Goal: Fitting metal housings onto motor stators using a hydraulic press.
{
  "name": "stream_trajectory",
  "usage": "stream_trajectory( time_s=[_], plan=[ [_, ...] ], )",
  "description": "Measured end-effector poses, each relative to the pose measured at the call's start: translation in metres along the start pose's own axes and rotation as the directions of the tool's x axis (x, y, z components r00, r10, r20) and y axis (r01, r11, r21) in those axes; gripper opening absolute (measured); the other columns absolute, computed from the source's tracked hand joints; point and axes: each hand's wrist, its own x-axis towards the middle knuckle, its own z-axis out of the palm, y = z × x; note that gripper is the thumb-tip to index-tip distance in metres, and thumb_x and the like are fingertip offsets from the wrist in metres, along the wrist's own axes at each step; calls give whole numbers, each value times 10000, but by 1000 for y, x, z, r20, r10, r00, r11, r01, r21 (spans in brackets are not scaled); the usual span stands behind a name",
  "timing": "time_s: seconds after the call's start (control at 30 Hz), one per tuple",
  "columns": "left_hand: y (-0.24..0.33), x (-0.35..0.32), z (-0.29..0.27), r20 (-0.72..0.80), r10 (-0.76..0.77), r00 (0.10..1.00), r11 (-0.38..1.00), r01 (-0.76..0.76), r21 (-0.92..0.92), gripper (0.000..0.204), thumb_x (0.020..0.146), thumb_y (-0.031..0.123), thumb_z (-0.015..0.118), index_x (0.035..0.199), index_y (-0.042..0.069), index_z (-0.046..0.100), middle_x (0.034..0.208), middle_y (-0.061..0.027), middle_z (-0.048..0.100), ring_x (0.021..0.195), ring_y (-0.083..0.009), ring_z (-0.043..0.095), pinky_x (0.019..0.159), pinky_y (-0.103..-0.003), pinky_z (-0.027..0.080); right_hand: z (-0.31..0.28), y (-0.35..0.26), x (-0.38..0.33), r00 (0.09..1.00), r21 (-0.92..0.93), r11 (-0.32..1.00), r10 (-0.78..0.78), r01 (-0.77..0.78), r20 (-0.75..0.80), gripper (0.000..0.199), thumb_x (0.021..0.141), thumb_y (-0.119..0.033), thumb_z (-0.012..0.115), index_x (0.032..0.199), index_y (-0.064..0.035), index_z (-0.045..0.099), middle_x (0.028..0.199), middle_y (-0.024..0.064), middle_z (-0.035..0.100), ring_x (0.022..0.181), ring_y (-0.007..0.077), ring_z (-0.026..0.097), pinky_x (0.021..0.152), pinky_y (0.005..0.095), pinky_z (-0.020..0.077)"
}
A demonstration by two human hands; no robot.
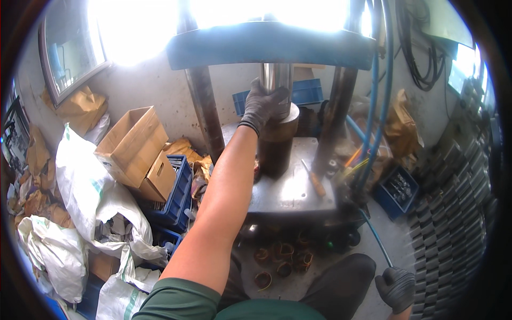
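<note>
My left hand [264, 104], in a dark glove, reaches up to the press and curls against a metal cylinder [278, 140] standing on the press bed. It is just under the shiny steel ram [276, 77], and the fingertips are partly hidden. A pale round rim [293, 111] shows beside the hand at the cylinder's top. Low at the right, my right hand [396, 288], also gloved, is closed round the end of a thin blue lever [376, 238] that slants up toward the machine. On the steel press bed [272, 194] lies a screwdriver-like tool with a wooden handle [317, 184].
The blue crossbeam [272, 45] spans two steel columns [205, 112]. Blue hoses [385, 106] hang at the right. Stacked metal parts [453, 224] line the right side. White sacks [96, 192], cardboard boxes [133, 144] and blue crates [181, 186] crowd the left. Several rings [284, 268] lie below the bed.
</note>
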Motion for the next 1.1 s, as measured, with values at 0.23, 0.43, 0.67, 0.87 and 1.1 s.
stream_trajectory(
  time_s=[0.23,0.43,0.67,0.87,1.1],
  plan=[
    [4,-1,-1,12,8,1000,999,-8,43,689,705,310,886,1201,-15,537,1014,-153,700,919,-214,680,830,-356,565,-4,7,2,998,-48,997,-59,59,14,238,742,-244,745,655,-62,618,652,190,603,633,408,627,610,485,504],
    [12,-7,1,22,-17,1000,999,16,44,685,676,297,904,1158,-41,553,979,-167,713,893,-226,698,829,-358,570,-16,13,15,967,-1,987,-154,158,201,154,751,-224,715,793,-76,723,705,166,659,678,388,666,660,461,545],
    [12,-5,-1,-11,-12,1000,991,13,137,712,652,305,918,1144,-64,559,987,-194,718,898,-241,712,824,-360,578,-33,6,36,966,43,965,-258,257,18,194,770,-159,674,936,-91,747,820,148,707,759,377,684,703,459,556],
    [9,-2,-3,5,-14,1000,991,13,132,699,649,306,920,1124,-72,573,956,-189,724,869,-237,716,806,-355,580,-27,20,27,945,39,949,-315,313,84,175,773,-143,671,926,-96,744,796,142,700,746,382,682,699,475,552],
    [12,-5,-3,17,-36,999,989,33,145,678,647,298,918,1111,-80,598,966,-197,729,884,-244,724,811,-356,579,-24,27,29,924,69,944,-331,324,193,146,785,-157,678,907,-104,738,795,141,709,745,387,685,703,472,554]
  ],
)
